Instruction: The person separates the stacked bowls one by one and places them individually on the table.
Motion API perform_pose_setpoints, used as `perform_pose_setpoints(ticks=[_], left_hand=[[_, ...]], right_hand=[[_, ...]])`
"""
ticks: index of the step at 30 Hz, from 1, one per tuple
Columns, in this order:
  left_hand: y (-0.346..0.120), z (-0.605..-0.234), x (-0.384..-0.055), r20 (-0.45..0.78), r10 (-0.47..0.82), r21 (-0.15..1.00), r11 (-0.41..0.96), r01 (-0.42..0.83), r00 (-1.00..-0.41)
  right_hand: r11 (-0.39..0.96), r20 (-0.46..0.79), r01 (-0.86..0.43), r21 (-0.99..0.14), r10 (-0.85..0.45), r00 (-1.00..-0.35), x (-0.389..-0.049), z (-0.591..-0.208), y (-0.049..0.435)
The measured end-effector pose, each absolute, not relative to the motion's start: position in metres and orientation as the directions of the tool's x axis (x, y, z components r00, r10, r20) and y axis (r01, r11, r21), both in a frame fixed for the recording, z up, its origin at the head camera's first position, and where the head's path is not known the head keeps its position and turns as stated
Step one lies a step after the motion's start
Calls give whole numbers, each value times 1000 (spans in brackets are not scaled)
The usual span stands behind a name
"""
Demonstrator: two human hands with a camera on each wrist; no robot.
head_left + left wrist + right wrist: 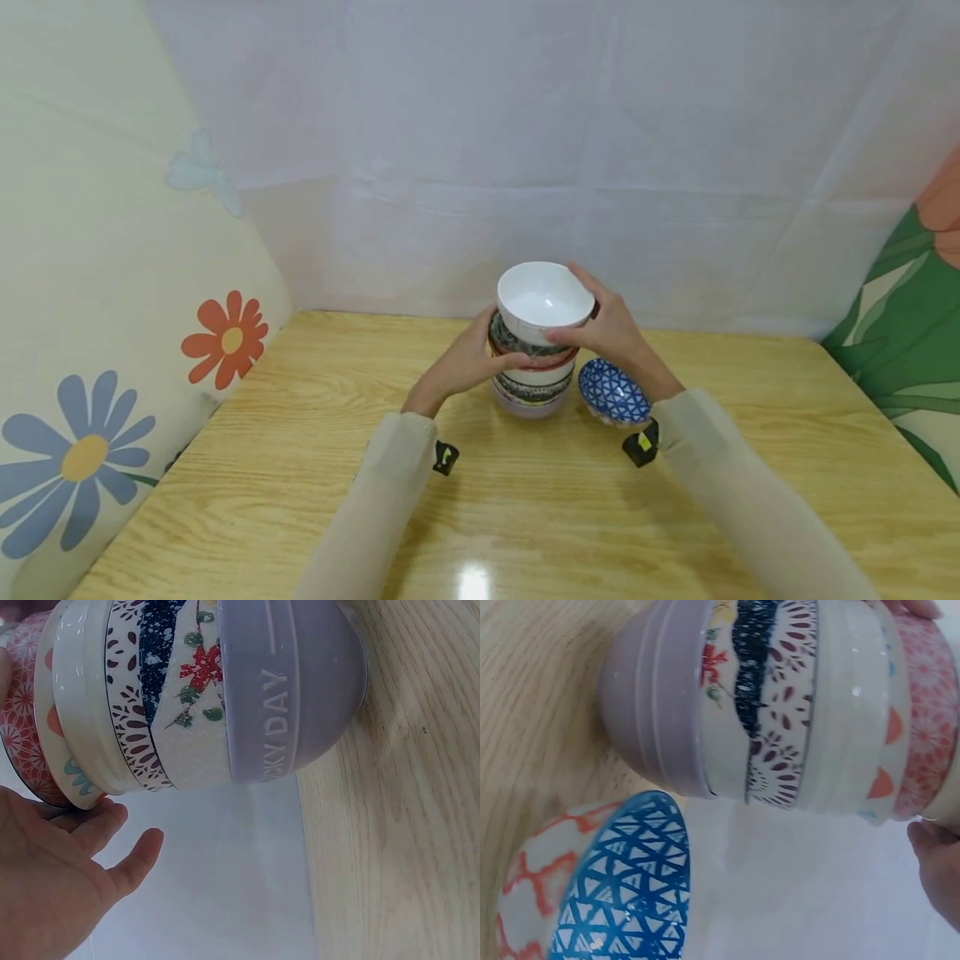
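Observation:
A stack of patterned bowls (534, 387) stands on the table, with a lavender bowl (300, 690) at its base. Near the top is a bowl with a red flower pattern (930, 712). My left hand (467, 358) grips the upper part of the stack, thumb in front and fingers behind. A white bowl (542, 296) is at the stack's top, over a bowl with a dark patterned inside (512, 339). My right hand (611, 329) holds the white bowl by its right side. Whether it rests in the bowl below, I cannot tell.
Right of the stack, a bowl with a blue triangle pattern inside (613, 392) and orange-red marks outside sits tilted on the wooden table (540, 517). A white cloth (480, 150) hangs behind the table, and flowered cloths (135, 275) hang at the sides.

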State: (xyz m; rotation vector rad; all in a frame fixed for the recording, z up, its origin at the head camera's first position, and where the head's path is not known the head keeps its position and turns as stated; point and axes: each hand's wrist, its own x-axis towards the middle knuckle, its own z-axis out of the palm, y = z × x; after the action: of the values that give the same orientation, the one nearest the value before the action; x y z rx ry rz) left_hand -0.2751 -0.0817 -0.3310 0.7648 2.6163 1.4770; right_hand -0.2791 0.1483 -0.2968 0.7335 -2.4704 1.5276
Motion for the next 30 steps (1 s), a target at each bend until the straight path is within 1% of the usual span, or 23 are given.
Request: perform_pose_setpoints(ticks=[5,12,18,25,30], left_hand=[[-81,-332,-274,172,413,806,463,369,-894],[-83,-334,-273,166,416,799,474,369,-894],[-83,-334,-274,157,418,783,500,371,-895],[-84,-335,-276,168,432,786,484,385,-886],[-84,-335,-276,162,415,781,501,373,-895]], right_hand=[[351,380,-481,-803,-321,-868,-277,-294,156],[324,355,-439,-838,-285,-890,-273,-288,170],[354,359,-428,-832,-246,-901,-266,-285,184],[363,351,-401,-841,-199,-915,-261,-284,198],[380,346,-387,-840,-175,-922,-258,-285,209]])
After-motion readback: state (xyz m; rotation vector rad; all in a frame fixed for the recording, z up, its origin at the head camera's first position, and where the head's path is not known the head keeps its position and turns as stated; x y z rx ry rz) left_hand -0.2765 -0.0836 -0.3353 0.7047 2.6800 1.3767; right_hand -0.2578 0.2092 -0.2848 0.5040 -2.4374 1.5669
